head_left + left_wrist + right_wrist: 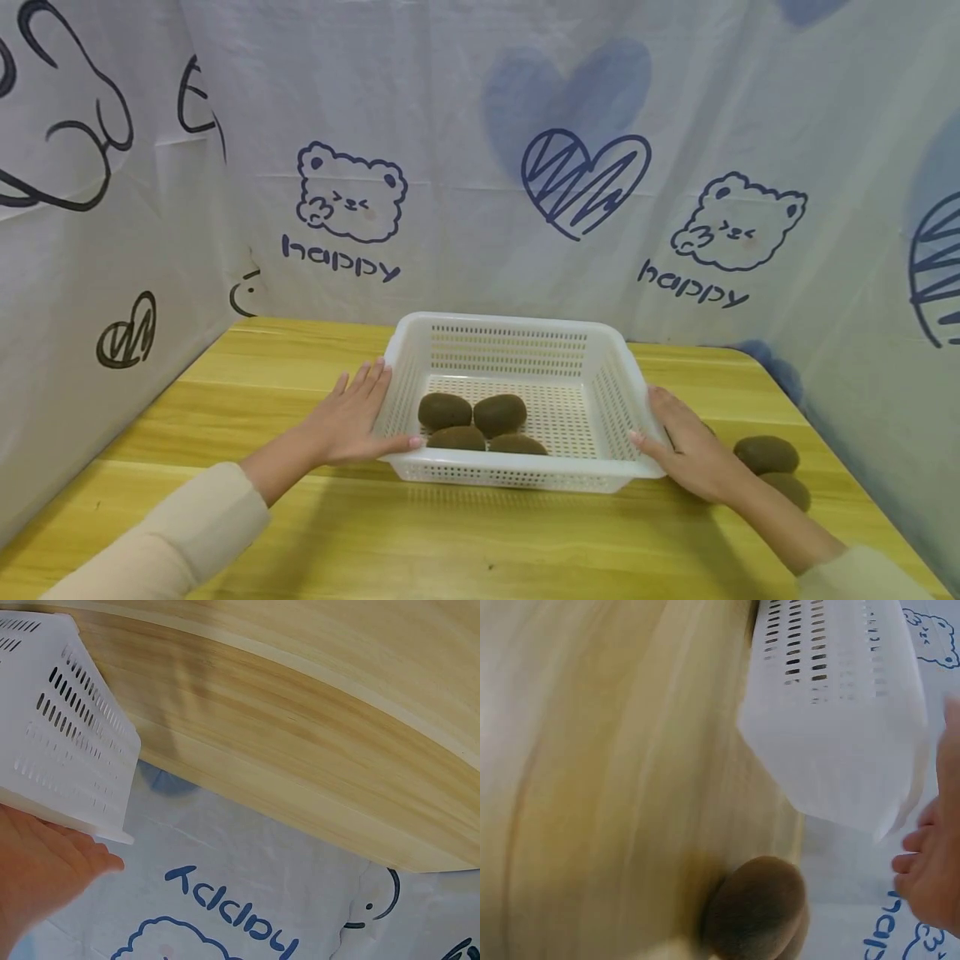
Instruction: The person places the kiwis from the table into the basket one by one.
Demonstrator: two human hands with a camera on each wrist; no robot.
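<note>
A white plastic basket (517,479) with slotted walls is in the middle of the head view. Several brown kiwis (500,414) lie in its left part, the front ones partly hidden by the near rim. My left hand (352,421) holds the basket's left side, thumb at the front rim and fingers stretched along the side. On the other side, my right hand (693,442) holds the right rim with its thumb over the near corner. In the wrist views, fingers (82,859) show by the rim, and the basket wall (832,742) stands beside the right hand.
Outside the basket, kiwis (767,456) lie on the wooden table (480,550) to the right, partly behind my right forearm. A printed cloth (465,167) with hearts and bear faces hangs behind the table and along both sides.
</note>
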